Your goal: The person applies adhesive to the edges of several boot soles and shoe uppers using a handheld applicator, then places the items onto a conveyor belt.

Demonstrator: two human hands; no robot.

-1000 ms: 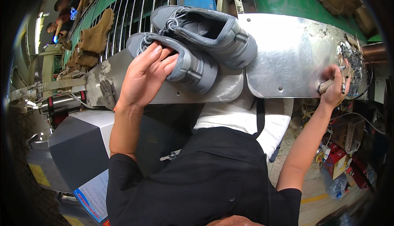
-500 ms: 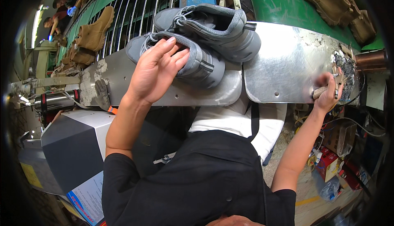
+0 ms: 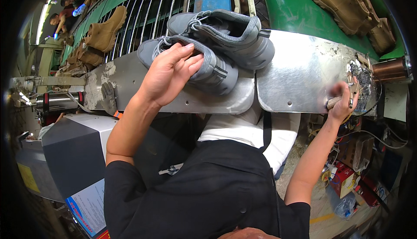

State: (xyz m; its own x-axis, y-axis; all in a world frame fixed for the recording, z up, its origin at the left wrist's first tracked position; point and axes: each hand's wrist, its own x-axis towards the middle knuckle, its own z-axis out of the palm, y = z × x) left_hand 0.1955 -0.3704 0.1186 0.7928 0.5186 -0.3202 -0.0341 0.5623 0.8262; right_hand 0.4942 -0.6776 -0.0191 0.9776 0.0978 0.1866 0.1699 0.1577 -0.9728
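Two grey lace-up sneakers lie side by side on the metal work surface, toes to the left. My left hand (image 3: 171, 72) is at the near sneaker (image 3: 219, 76), palm up, thumb stretched out and fingers loosely bent at the shoe's opening. Behind it, partly overlapping, rests the far sneaker (image 3: 243, 43), its opening facing up. Far to the right, my right hand (image 3: 344, 102) is closed around a small metal tool (image 3: 350, 92) at the edge of the metal plate. A tan ridged piece pokes out beside the fingers; the tool's exact kind is unclear.
Tan boots stand at the far left (image 3: 104, 30) and far right (image 3: 345, 6). A dark glove (image 3: 108, 98) lies left of my left arm. Below it is a grey machine housing (image 3: 74, 152). Metal bars (image 3: 150, 15) run behind the sneakers. Other people work at the upper left.
The view has shifted slightly. Both hands keep nearly the same places and poses, and the sneakers stay on the metal surface.
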